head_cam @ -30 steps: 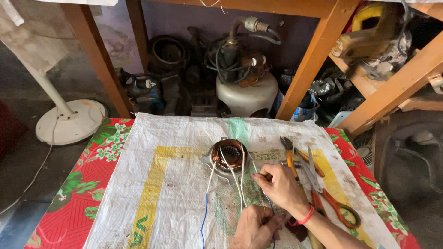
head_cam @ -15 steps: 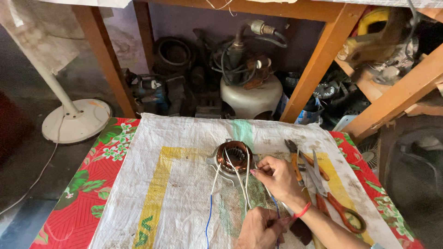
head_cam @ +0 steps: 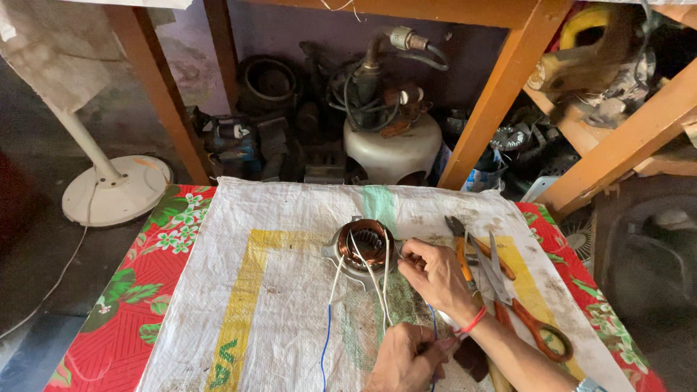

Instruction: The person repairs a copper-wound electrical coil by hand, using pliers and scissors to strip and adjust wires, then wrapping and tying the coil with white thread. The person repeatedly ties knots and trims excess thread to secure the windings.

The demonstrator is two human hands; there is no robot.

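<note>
A round motor stator [head_cam: 361, 245] with copper windings lies on a white woven sack [head_cam: 276, 290]. Several white leads [head_cam: 377, 279] and a blue wire [head_cam: 326, 341] trail from it toward me. My right hand [head_cam: 432, 276], with a red band at the wrist, pinches a thin lead right beside the stator's right edge. My left hand [head_cam: 406, 359] sits lower, near the frame's bottom edge, fingers closed around the near ends of the wires.
Orange-handled pliers [head_cam: 465, 250] and scissors [head_cam: 519, 305] lie right of my hands. The sack covers a red floral table [head_cam: 134, 290]. Beyond it: a white fan base [head_cam: 116, 190], a pump [head_cam: 392, 141], orange wooden shelf legs [head_cam: 501, 94] and cluttered shelves.
My right hand has shifted from the tools toward the stator and taken hold of a lead beside it. The camera has tilted slightly, so the scene sits lower in view.
</note>
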